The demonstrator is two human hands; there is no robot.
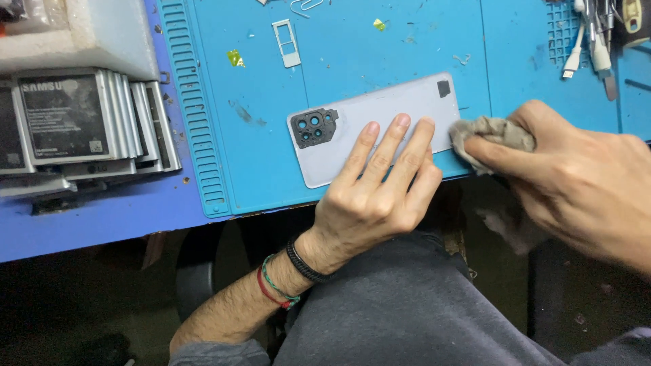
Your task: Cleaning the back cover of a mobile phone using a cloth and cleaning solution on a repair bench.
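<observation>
A pale grey phone back cover with a dark camera frame lies face up near the front edge of a blue work mat. My left hand presses flat on the cover, fingers spread across its lower half. My right hand pinches a crumpled grey cloth against the cover's right end.
A stack of phone batteries leans at the left below a white foam block. A small white card tray and scraps lie further back. Cables and tools sit at the top right. My lap is below the bench edge.
</observation>
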